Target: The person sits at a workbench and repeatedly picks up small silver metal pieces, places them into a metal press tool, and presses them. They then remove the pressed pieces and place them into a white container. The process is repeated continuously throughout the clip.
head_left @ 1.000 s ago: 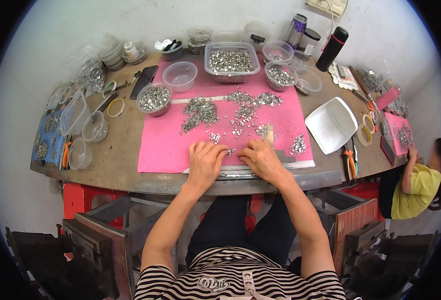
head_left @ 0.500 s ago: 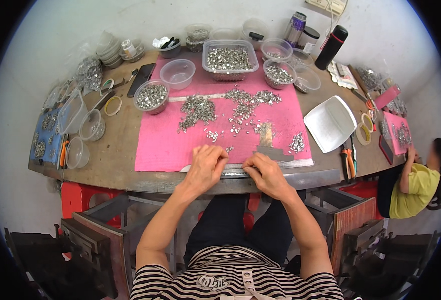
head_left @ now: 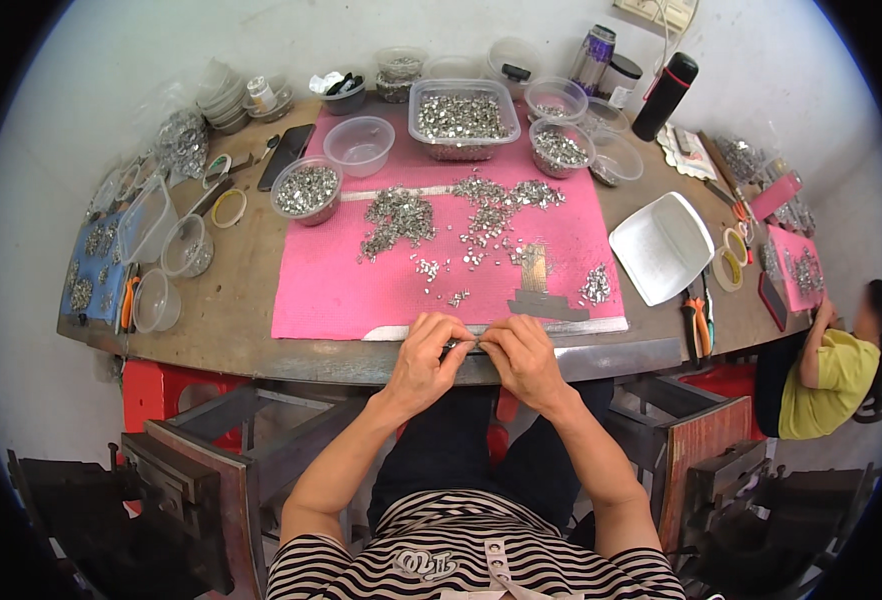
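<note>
Where hands (head_left: 424, 362) (head_left: 529, 362) nearly meet, a strip (head_left: 621, 357) runs — sideways.

black flask (head_left: 666, 97) near wall (head_left: 361, 30); dark phone (head_left: 286, 158) farther left; red stool (head_left: 149, 393) below.

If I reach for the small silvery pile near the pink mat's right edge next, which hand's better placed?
Probably your right hand: it's on the side nearer that small silvery pile, while your left hand sits farther left and would likely have to cross the right one.
</note>
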The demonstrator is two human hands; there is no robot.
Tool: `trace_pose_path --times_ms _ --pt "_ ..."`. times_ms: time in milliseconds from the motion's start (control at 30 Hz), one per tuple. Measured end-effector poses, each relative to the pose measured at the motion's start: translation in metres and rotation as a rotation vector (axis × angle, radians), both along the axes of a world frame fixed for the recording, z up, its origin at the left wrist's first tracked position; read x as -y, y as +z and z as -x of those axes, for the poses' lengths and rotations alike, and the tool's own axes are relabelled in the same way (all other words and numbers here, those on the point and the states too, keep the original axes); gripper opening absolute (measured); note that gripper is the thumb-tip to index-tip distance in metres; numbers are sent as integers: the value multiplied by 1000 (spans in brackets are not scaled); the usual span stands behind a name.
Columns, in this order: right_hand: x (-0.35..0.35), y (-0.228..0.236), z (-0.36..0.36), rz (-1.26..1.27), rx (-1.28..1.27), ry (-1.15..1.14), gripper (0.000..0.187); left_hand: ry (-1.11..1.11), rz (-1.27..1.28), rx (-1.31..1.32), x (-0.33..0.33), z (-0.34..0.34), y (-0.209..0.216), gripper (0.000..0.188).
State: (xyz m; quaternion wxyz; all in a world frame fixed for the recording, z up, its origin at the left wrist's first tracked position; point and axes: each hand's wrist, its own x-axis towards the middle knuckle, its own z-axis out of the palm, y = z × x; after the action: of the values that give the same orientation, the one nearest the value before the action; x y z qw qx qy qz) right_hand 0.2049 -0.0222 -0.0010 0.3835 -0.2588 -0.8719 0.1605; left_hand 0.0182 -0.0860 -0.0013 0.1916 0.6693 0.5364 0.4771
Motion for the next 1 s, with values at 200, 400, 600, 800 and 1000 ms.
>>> trace_pose_path --times_ms 200,400,600,800,1000 --pt "-2 4 -5 -16 25 52 15 4 -9 20 1 -5 -8 10" --pt "-24 15 -2 137 40 1 13 44 -106 -74 1 -8 -9 13" --pt "-58 -1 30 26 146 -39 13 68 -196 -311 2 -12 5 13" --pt "-67 -10 39 14 243 -31 9 72 -241 -340 4 -3 1 13" --pt "-67 -3 27 -106 261 -51 11 216 -130 -349 -26 17 0 14"
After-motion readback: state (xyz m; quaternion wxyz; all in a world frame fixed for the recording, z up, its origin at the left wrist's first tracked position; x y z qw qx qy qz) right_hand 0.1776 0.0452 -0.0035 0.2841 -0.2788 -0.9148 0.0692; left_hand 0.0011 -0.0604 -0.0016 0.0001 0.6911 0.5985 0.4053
